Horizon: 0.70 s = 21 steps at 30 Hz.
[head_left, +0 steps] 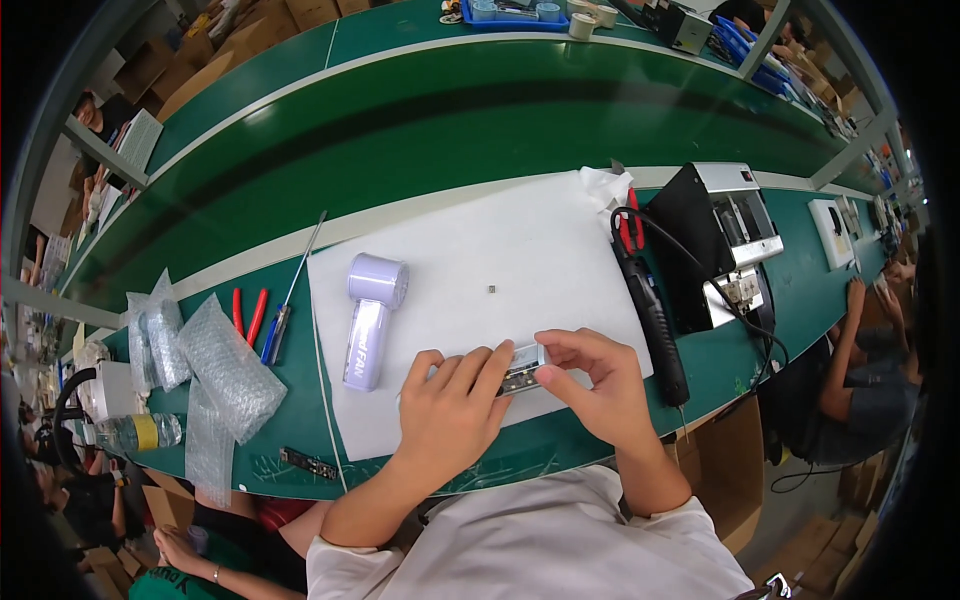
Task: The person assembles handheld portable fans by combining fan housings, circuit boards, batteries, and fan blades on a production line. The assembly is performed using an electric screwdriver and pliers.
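Observation:
Close to my body, above the front part of the white sheet (440,225), both hands hold a small boxy device with a circuit board (519,380) and a pale, glossy top. My left hand (448,412) wraps its fingers over the left side, hiding much of it. With thumb and index finger, my right hand (602,388) grips the other end. Beyond them, a tiny dark square part (492,289) lies on the sheet. A lilac handheld fan (368,335) rests to the left of my hands.
At left lie bubble-wrap bags (232,365), red-handled pliers (250,316), a screwdriver (290,300), a blue pen (275,335) and a loose circuit board (307,463). On the right are a black electric screwdriver (655,325) with a cable and a black-and-silver machine (735,215). Other people sit nearby.

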Available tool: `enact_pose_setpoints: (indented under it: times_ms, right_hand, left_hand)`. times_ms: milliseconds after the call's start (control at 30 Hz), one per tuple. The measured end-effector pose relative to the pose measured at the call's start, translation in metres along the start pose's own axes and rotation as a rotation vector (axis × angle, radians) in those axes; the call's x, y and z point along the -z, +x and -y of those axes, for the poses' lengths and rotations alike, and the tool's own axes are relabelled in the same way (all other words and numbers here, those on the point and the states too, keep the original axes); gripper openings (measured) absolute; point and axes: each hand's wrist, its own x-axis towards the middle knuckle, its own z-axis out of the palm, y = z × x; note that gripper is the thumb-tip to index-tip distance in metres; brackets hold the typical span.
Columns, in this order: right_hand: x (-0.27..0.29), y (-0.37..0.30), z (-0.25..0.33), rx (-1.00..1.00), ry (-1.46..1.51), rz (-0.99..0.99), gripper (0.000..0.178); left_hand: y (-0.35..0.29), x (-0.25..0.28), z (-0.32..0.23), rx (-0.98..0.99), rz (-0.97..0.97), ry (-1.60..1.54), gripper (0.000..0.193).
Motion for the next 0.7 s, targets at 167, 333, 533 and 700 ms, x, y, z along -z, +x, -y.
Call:
enact_pose_setpoints:
  times_ms: [167, 333, 533, 700]
  right_hand:
    - [-0.011, -0.007, 0.002, 0.026, -0.009, -0.097, 0.044]
    - [-0.030, -0.019, 0.000, 0.432, -0.494, -0.021, 0.067]
    - [-0.030, -0.011, -0.005, 0.412, -0.378, -0.014, 0.068]
    - [-0.032, -0.012, -0.008, 0.359, -0.325, -0.029, 0.066]
  left_hand:
    - [-0.001, 0.000, 0.000, 0.043, -0.039, -0.024, 0.054]
    - [-0.001, -0.003, 0.003, 0.037, -0.085, -0.017, 0.051]
    - [0.002, 0.002, 0.004, 0.048, -0.111, -0.061, 0.051]
    - [0.000, -0.001, 0.003, 0.051, -0.104, -0.089, 0.051]
